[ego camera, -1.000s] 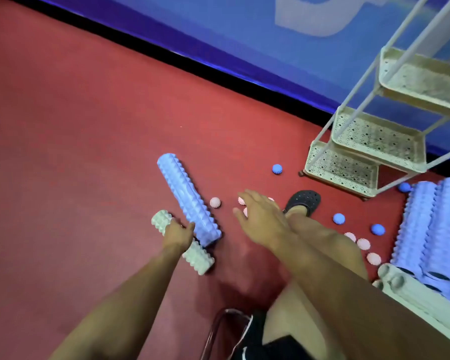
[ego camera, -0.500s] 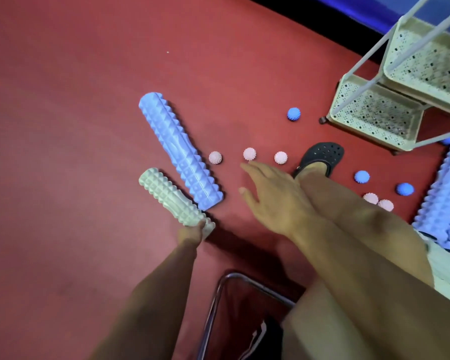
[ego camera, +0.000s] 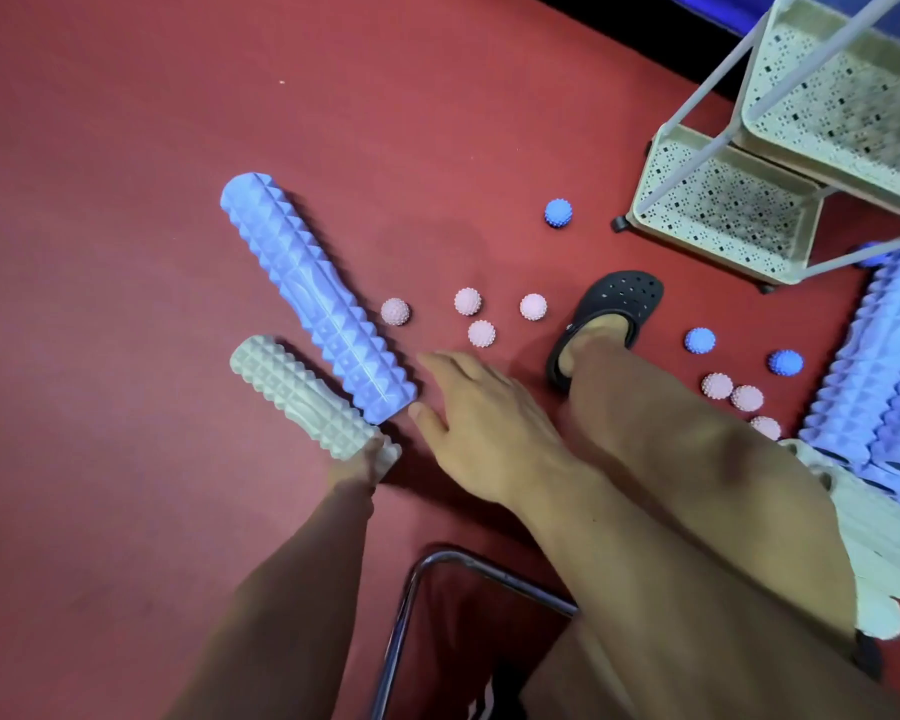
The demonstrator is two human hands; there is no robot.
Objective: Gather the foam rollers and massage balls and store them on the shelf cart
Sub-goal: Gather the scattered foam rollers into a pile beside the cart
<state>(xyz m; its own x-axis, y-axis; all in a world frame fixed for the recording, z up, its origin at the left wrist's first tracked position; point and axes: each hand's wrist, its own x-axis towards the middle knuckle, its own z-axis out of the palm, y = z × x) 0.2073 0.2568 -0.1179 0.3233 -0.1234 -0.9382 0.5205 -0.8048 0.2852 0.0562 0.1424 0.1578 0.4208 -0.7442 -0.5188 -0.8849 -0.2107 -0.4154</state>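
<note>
- Red floor (ego camera: 126,252); cream shelf cart (ego camera: 723,215) upper right.
- Pink balls (ego camera: 467,301), black clog (ego camera: 619,298) between.
- Left hand (ego camera: 357,465) fingers grip white roller (ego camera: 292,394); right hand (ego camera: 484,423) fingers spread beside blue roller (ego camera: 313,293).

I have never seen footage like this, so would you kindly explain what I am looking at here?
There is no machine: a person wears a camera on the head, looking down at their own bare arms and a red floor. The left hand grips the near end of a white roller. The right hand is open, holding nothing, reaching toward a blue roller beside it. Pink balls and blue balls lie scattered on the floor near the person's black shoe. The cart, upper right, has bare shelves. More rollers are stacked at the right edge.
</note>
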